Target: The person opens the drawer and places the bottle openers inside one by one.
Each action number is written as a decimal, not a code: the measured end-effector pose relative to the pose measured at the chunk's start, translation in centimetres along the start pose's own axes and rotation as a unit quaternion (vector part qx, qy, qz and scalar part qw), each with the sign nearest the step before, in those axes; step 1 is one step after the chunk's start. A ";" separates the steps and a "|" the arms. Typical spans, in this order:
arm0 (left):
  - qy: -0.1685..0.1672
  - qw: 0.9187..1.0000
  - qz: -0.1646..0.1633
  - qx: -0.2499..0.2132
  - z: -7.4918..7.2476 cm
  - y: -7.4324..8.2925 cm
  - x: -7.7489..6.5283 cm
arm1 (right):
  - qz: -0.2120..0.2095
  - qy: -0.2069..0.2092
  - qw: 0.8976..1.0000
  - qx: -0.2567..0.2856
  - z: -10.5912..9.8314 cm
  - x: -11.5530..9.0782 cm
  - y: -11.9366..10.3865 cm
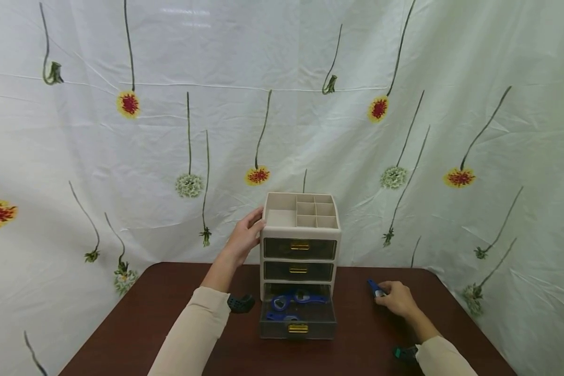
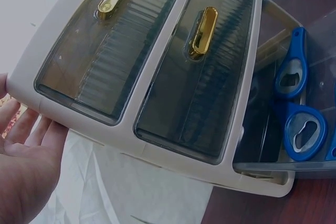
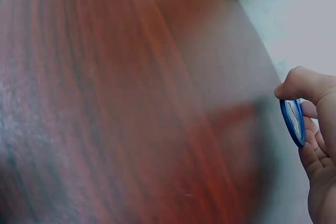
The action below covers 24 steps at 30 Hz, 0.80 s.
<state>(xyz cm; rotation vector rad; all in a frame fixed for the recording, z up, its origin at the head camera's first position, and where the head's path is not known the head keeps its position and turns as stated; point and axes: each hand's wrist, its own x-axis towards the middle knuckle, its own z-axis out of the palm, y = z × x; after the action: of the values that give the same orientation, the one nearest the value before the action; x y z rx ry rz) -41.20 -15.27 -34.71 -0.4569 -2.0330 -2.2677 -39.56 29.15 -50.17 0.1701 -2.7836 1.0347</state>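
A cream drawer unit (image 1: 273, 232) with dark see-through drawers and gold handles stands on the table. Its bottom drawer (image 1: 319, 330) is pulled out and holds several blue bottle openers (image 1: 280, 302), seen up close in the left wrist view with metal inserts (image 2: 304, 132). My left hand (image 1: 245, 237) rests against the unit's upper left side, its fingers (image 2: 23, 129) fairly straight along the edge. Off to the right of the unit, my right hand (image 1: 397, 298) pinches another blue bottle opener (image 1: 375, 287) above the table; the right wrist view shows it between thumb and fingers.
The dark red-brown wooden table (image 1: 357, 344) has rounded far corners. A divided tray top (image 1: 282, 216) crowns the unit, and its two upper drawers (image 1: 277, 249) are closed. Behind the table hangs a white flower-print cloth (image 1: 310, 130).
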 end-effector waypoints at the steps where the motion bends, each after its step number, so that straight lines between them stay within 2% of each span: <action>1: 0.000 1.000 0.000 -0.001 0.0 0.0 0.0 | -0.003 0.002 1.000 0.001 -0.2 0.1 -0.2; 8: -0.002 1.000 0.002 0.000 0.1 0.3 -0.2 | -0.031 -0.013 0.999 0.008 -1.3 0.0 -1.9; 12: 0.000 1.000 0.002 0.001 -0.1 0.4 -0.2 | -0.071 -0.029 0.997 0.008 -1.4 0.0 -3.1; 20: 0.001 1.000 0.002 -0.004 -0.2 0.2 -0.2 | -0.141 -0.066 0.988 -0.001 -1.9 -0.8 -6.0; 24: 0.000 1.000 0.004 -0.001 0.0 0.2 -0.2 | -0.178 -0.089 0.980 -0.004 -2.1 -1.5 -7.2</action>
<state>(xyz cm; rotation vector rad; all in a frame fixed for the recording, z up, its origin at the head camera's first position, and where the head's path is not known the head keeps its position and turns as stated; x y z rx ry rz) -40.95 -15.36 -34.53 -0.4634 -2.0262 -2.2643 -36.70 25.17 -44.27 0.7645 -2.7617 0.9563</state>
